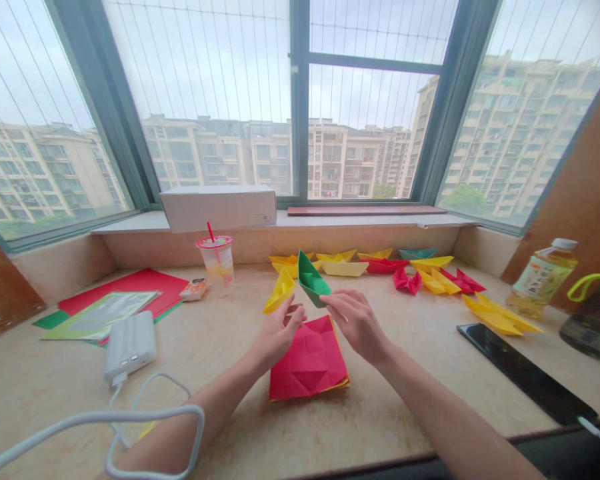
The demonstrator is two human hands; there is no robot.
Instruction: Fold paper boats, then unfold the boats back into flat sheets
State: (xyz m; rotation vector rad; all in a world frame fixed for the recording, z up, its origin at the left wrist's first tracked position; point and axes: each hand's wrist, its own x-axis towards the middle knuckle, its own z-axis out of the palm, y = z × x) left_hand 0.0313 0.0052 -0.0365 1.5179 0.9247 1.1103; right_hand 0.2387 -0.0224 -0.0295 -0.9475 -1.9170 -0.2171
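My left hand (276,335) pinches a yellow paper boat (279,291) and holds it above the counter. A green paper boat (311,279) is gripped by my right hand (357,322), just to the right of the yellow one. Both hands hover over a creased red paper sheet (307,360) that lies on a yellow sheet on the beige counter (380,413).
Several folded yellow, red and green boats (430,273) line the counter's back. A plastic cup with red straw (217,262), coloured paper stack (115,300), white power bank (130,343) with cable lie left. A black phone (525,373) and bottles (543,277) are right.
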